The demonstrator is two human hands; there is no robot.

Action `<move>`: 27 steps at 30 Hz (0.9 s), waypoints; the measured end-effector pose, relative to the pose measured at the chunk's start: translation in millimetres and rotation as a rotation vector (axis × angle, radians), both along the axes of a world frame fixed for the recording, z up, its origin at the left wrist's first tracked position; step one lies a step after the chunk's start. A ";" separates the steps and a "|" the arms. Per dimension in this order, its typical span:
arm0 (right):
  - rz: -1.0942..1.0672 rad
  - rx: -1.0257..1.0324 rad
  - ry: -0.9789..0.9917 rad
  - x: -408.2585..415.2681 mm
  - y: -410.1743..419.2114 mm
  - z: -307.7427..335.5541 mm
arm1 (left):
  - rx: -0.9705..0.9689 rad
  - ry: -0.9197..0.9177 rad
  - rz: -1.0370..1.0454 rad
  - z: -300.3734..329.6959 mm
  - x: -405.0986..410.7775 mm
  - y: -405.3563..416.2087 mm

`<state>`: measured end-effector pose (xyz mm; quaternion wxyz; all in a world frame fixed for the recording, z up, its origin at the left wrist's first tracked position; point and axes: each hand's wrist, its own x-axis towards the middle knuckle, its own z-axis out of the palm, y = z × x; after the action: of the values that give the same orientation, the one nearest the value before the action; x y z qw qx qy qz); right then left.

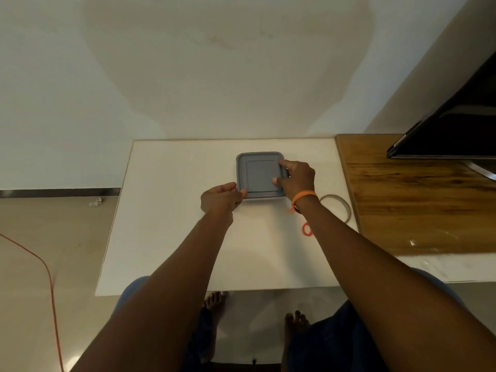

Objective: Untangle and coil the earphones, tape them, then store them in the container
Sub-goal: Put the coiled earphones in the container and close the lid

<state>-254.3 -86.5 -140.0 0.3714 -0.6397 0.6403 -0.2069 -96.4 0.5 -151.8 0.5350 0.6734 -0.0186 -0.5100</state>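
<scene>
The worktop (166, 232) is the big white slab under both hands, and the grey lidded container (259, 175) sits flat on it, right between them. Looks like the lid step, either popping it off or snapping it shut; can't tell which, and I can't see any earphones, so maybe they're inside.

Left hand (221, 200) has its fingers curled around the container's near-left corner, pinching the rim. Right hand (296, 178) lies over the right edge, fingers curled onto the lid.

To do this well I'd keep the left hand anchoring the base so it doesn't skid, and work the lid one corner at a time instead of mashing the middle.

Orientation: it's basically square, so no real long axis, lid facing up, sides roughly parallel to the worktop edges.

Tape roll (338, 208) lies just past the right wrist, and a small red band (306, 229) peeks out beside that forearm.
</scene>
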 end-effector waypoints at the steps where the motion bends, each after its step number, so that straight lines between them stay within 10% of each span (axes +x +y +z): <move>1: -0.012 0.007 -0.022 1.3 -2.2 -0.9 | -0.003 -0.048 0.004 -0.4 -0.6 -2.3; 13: 0.104 0.025 -0.004 -7.8 -23.5 12.4 | 0.061 -0.607 -0.114 7.1 3.0 -29.7; 17: -0.083 -0.105 0.290 -57.9 14.6 10.6 | -0.176 -1.182 -0.499 -7.1 -41.4 14.7; 22: -0.089 0.073 0.567 -83.4 64.8 -9.1 | -0.442 -1.484 -1.189 -39.4 -125.9 48.7; 27: 0.092 0.002 0.533 -88.2 77.1 -14.0 | -0.413 -1.689 -1.356 -32.8 -128.0 50.2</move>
<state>-342.5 -9.3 -153.9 0.1994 -0.6997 0.6859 -0.0138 -224.4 50.7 -184.6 0.0613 0.5530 -0.8287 -0.0606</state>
